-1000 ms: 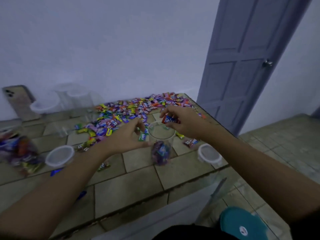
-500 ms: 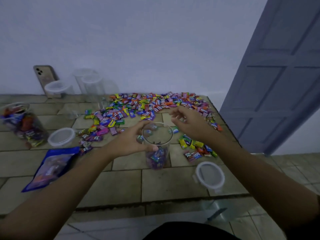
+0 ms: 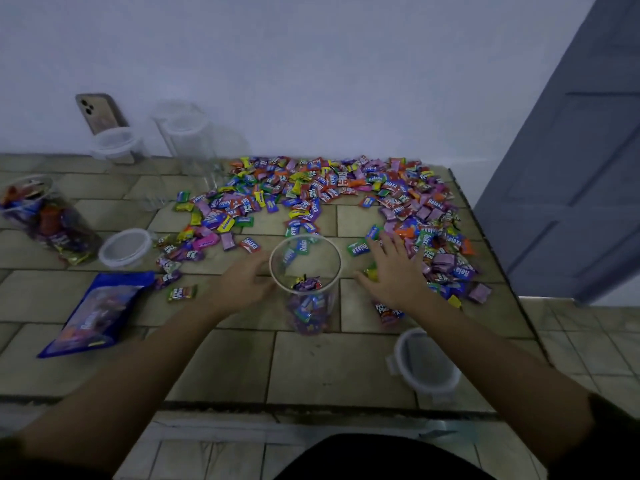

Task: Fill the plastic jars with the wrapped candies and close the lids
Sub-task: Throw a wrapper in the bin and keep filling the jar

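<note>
A clear plastic jar point(image 3: 306, 289) stands open in the middle of the tiled table, with a low layer of wrapped candies in its bottom. My left hand point(image 3: 242, 284) holds its left side near the rim. My right hand point(image 3: 393, 271) lies spread over candies just right of the jar, fingers fairly straight. A wide pile of wrapped candies point(image 3: 329, 199) covers the far and right part of the table. A white lid point(image 3: 427, 367) lies near the front right edge.
A jar full of candies point(image 3: 45, 220) stands at the left, a second white lid point(image 3: 125, 247) beside it. Empty clear jars point(image 3: 187, 136) and a phone point(image 3: 100, 114) are by the back wall. A blue candy bag point(image 3: 93, 317) lies front left. A grey door point(image 3: 568, 168) is at the right.
My right hand moved from above the jar's mouth down to the candies on the right of the jar. My left hand stays at the jar. The view tilted further down.
</note>
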